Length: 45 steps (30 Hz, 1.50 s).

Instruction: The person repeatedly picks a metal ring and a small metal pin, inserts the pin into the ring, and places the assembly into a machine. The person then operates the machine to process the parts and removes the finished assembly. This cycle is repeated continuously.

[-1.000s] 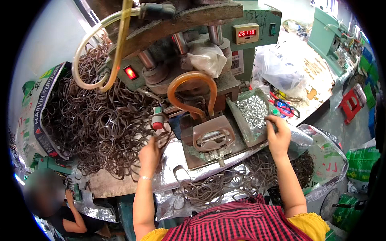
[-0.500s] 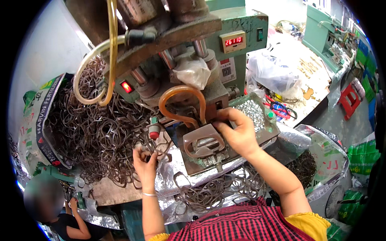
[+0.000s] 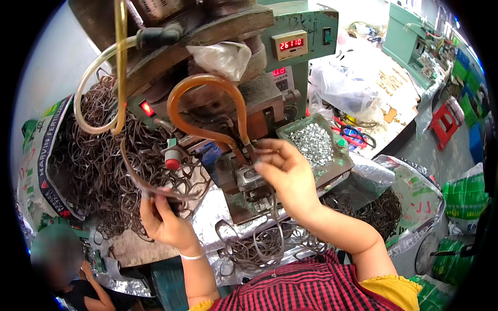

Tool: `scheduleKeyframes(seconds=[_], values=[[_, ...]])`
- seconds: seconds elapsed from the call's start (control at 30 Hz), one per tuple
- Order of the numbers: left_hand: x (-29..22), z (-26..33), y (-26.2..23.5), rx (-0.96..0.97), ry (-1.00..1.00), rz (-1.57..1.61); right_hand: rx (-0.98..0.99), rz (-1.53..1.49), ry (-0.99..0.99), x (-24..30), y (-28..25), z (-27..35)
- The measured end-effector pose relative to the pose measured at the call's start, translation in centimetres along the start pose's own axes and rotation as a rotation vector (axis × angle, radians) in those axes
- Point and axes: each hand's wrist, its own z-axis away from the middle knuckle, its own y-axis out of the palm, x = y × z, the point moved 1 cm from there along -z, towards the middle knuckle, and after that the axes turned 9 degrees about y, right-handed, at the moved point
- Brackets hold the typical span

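My left hand [image 3: 167, 222] pinches a thin brown strip loop [image 3: 136, 179], which arcs up and to the left from the fingertips. My right hand [image 3: 286, 173] is at the press tooling, thumb and bent fingers apart, with nothing seen between them. Beside its fingertips, the orange hose [image 3: 174, 96] runs down into the tooling. Under that hand sits the metal die block [image 3: 251, 177] on the press bed. Another brown loop [image 3: 280, 236] hangs below the bed's front edge; whether anything supports it is unclear.
A large heap of brown loops [image 3: 114, 171] fills the left, with another heap [image 3: 254, 249] in front. A tray of small shiny metal pieces [image 3: 313, 145] stands to the right of the die. A red button [image 3: 173, 163] is near my left hand. Another person [image 3: 93, 290] sits at lower left.
The brown loop that lay on the die is off it, and one hangs in front. My left hand has moved left, raising a strip. The press head is lower and the orange hose has shifted.
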Motion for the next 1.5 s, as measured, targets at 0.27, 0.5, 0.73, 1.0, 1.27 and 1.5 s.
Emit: scheduleKeyframes(seconds=[0.27, 0.5, 0.73, 1.0, 1.27, 1.5], values=[[-2.8, 2.7, 5.4, 0.602, 0.643, -0.096, -0.508, 1.385, -0.444, -2.6, -9.6, -3.3], [-1.1, 3.1, 6.5, 0.630, 0.853, -0.065, -0.620, 1.447, -0.542, -4.7, -13.7, -4.7], [-1.0, 2.5, 6.5, 0.717, 0.831, -0.008, -0.712, 1.004, -0.371, -2.6, -14.4, -4.8], [-1.1, 3.1, 5.7, 0.699, 0.784, -0.032, -0.527, 0.753, -0.378, -2.6, -12.9, -4.6], [-1.6, 2.6, -4.1, 0.183, 0.195, -0.421, -0.502, 0.698, -0.269, -4.0, -14.9, -1.6], [10.7, -3.9, -0.8, 1.018, 0.506, -0.696, -0.443, 0.817, -0.463, -2.6, -9.5, -2.9]])
